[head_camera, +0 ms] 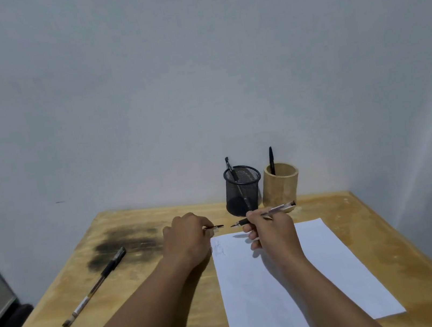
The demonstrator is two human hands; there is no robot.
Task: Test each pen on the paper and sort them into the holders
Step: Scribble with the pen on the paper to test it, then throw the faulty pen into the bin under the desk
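My right hand (271,228) holds an uncapped pen (276,209) level above the top edge of the white paper (325,273), tip pointing left. My left hand (188,238) pinches the pen's cap (217,227), a short gap from the tip. Faint scribbles mark the paper's top left corner. A capped black pen (95,287) lies on the table to the left. At the back stand a black mesh holder (242,190) and a bamboo holder (281,187), each with one pen standing in it.
The wooden table (148,315) has a dark smudge (125,242) at the back left. A grey wall rises right behind the holders. A dark object stands off the table's left edge.
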